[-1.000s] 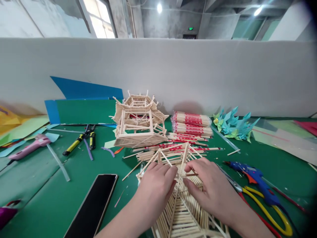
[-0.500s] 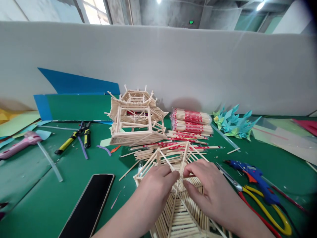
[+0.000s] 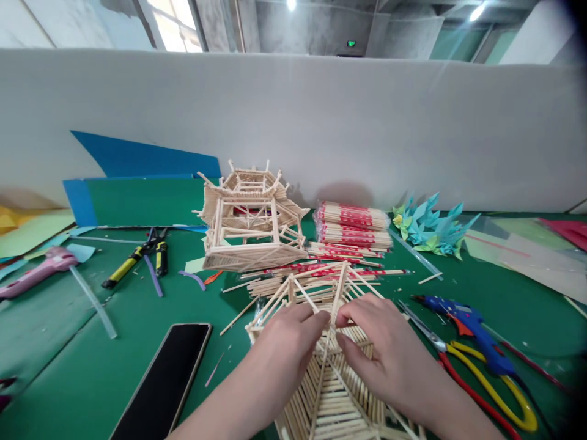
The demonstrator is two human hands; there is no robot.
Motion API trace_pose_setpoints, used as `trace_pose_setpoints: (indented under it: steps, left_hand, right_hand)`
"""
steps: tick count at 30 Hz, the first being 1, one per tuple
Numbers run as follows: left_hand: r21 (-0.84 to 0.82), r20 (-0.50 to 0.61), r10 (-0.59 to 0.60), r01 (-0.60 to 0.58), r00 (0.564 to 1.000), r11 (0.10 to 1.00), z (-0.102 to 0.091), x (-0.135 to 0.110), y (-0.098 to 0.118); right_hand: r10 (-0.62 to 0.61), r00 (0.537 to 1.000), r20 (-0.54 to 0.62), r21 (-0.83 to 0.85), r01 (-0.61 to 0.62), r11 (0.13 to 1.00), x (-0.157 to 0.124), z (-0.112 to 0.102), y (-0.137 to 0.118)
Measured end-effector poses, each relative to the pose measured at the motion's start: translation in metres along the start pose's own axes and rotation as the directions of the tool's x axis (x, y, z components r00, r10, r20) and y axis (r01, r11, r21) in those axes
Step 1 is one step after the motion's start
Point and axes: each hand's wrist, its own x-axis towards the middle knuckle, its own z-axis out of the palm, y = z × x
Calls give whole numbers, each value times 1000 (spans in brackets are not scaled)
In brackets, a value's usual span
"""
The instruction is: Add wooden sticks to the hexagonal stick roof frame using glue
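A dark-screened smartphone point(image 3: 162, 382) lies on the green worktop point(image 3: 59, 382). Beyond the smartphone sit black-and-yellow pliers point(image 3: 125, 270), with a pink glue gun point(image 3: 39, 272) farther left. Well to the smartphone's right lies a blue glue gun point(image 3: 481, 333); farther back on that side rests a turquoise folded-paper plant point(image 3: 427, 223).

We observe two bare hands point(image 3: 293, 342), smooth across the backs, with bare wrists point(image 3: 259, 373) and forearms point(image 3: 224, 403) likewise uncovered.
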Motion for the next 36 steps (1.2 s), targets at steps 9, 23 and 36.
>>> trace_pose_setpoints:
  steps: [9, 23, 36]
  left_hand:
    - [5, 32, -12, 12, 999, 1000, -1, 0, 1]
    - [-42, 25, -6, 7, 1000, 999, -8, -2, 6]
    - [-59, 18, 9, -8, 1000, 998, -7, -3, 3]
  right_hand:
    - [4, 1000, 0, -24, -4, 1000, 2, 2, 1]
    - [-13, 999, 44, -79, 16, 997, 1, 5, 5]
    - [-22, 999, 49, -101, 27, 994, 0, 5, 6]
